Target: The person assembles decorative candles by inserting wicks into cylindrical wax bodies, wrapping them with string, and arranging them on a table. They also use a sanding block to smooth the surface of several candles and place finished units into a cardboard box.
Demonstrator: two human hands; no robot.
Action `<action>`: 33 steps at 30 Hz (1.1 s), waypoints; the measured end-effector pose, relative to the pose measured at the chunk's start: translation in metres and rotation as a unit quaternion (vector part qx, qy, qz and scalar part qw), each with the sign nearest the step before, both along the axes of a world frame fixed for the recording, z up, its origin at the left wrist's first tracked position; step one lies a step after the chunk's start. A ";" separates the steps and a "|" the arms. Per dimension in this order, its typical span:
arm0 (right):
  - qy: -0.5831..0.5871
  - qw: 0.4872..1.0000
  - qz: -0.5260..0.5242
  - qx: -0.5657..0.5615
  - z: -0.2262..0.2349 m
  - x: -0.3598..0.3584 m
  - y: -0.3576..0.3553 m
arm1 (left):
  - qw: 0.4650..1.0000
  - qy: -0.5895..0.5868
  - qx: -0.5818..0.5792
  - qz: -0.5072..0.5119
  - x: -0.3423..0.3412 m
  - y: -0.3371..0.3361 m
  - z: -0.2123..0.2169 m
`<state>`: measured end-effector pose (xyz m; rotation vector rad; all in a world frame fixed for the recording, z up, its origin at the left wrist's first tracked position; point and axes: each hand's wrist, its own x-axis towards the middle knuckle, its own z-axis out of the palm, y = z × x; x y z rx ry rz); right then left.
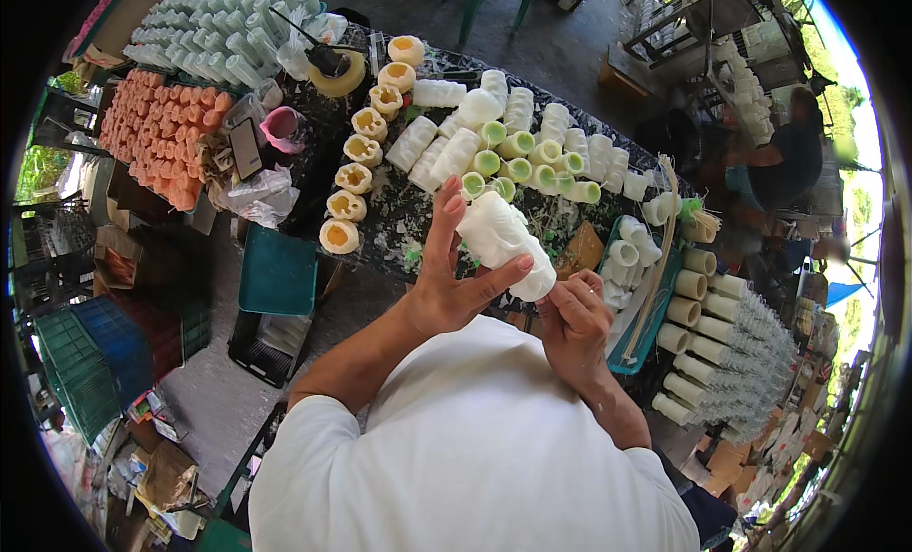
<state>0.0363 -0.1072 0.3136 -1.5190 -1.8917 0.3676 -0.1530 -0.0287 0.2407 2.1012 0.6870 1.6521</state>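
Observation:
My left hand is wrapped around a white wax candle, with the thumb across its near side and the fingers along its far left. The candle is a thick, rough-surfaced cylinder, tilted with its near end to the right. At that near end my right hand has its thumb and fingers pinched together. Whatever is between those fingertips is too small to make out. Just beyond the candle, several similar white cylinders and hollow pieces with pale green insides lie on the dark, wax-spattered table.
Round cream cups with orange insides line the table's left side. A teal tray with white hollow cylinders stands at right, beside stacked tubes. Orange pieces, a tape roll and a pink pitcher are at left. Another person is far right.

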 end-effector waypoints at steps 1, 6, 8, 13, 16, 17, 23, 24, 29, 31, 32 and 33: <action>-0.006 1.000 0.003 0.003 0.001 -0.001 0.001 | 1.000 -0.008 -0.003 0.001 0.001 -0.001 -0.001; 0.082 0.987 -0.029 -0.132 0.012 -0.009 0.004 | 1.000 0.006 0.000 0.014 -0.003 0.000 -0.005; 0.221 0.949 -0.046 -0.219 0.010 -0.010 0.005 | 0.999 0.039 -0.011 -0.007 -0.007 0.001 -0.005; 0.367 0.866 -0.002 -0.340 -0.009 -0.003 0.010 | 0.969 -0.148 -0.149 -0.133 0.003 -0.006 0.006; 0.488 0.823 -0.027 -0.288 -0.031 0.000 0.000 | 0.759 -0.463 -0.374 -0.265 0.007 -0.013 0.022; 0.475 0.833 -0.024 -0.282 -0.033 0.000 0.000 | 0.738 -0.443 -0.434 -0.265 0.001 -0.010 0.020; 0.357 0.887 -0.017 -0.292 -0.039 0.007 0.000 | 0.731 -0.364 -0.550 -0.176 -0.002 -0.006 -0.008; 0.340 0.892 -0.021 -0.298 -0.040 0.008 0.000 | 0.749 -0.342 -0.542 -0.168 -0.002 -0.007 -0.011; 0.178 0.942 -0.016 -0.285 -0.034 0.013 0.005 | 0.734 -0.258 -0.621 -0.090 -0.006 -0.016 -0.025; 0.109 0.956 0.001 -0.272 -0.027 0.012 0.010 | 0.695 -0.231 -0.675 -0.095 -0.018 -0.022 -0.048; 0.073 0.966 0.011 -0.249 -0.036 0.013 0.010 | 0.686 -0.238 -0.679 -0.104 -0.020 -0.022 -0.051; 0.036 0.973 0.022 -0.226 -0.040 0.013 0.009 | 0.672 -0.250 -0.688 -0.111 -0.021 -0.022 -0.054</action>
